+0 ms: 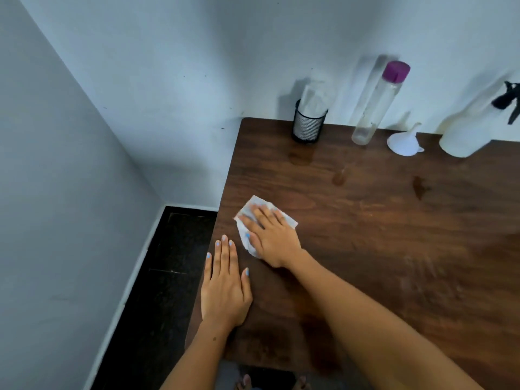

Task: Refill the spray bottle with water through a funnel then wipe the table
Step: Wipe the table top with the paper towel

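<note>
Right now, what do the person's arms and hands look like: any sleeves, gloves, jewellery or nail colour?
Both forearms are bare, with no sleeves in view. The left hand and right hand wear no gloves, and no rings, watch or bracelets show. The fingernails are painted light blue, plainest on the left hand.

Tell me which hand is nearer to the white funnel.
Right. The right hand presses a white wipe mid-table, well short of the funnel by the wall. The left hand lies flat at the table's left edge, farther back.
</note>
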